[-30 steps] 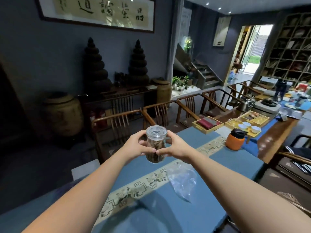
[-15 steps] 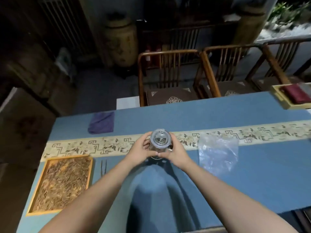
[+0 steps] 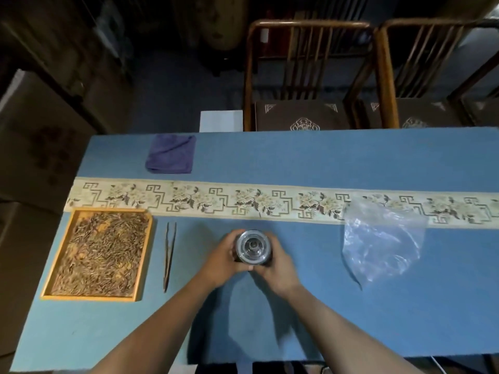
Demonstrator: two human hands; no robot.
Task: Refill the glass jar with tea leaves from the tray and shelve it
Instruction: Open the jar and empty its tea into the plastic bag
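Note:
A small glass jar [image 3: 253, 247] with a clear lid stands upright on the blue table [image 3: 310, 157], seen from straight above. My left hand [image 3: 222, 261] wraps its left side and my right hand [image 3: 276, 267] wraps its right side. A shallow wooden tray [image 3: 98, 252] full of dry brown tea leaves lies on the table to the left. Thin dark tweezers [image 3: 169, 255] lie between the tray and the jar.
A crumpled clear plastic bag [image 3: 383, 241] lies right of the jar. A folded purple cloth [image 3: 171, 153] sits at the table's far left. A patterned cream runner [image 3: 270, 202] crosses the table. Two wooden chairs [image 3: 305, 76] stand behind the far edge.
My view has swung down from the room to the tabletop. Both hands have brought the jar down from mid-air and nearer to me, onto the table.

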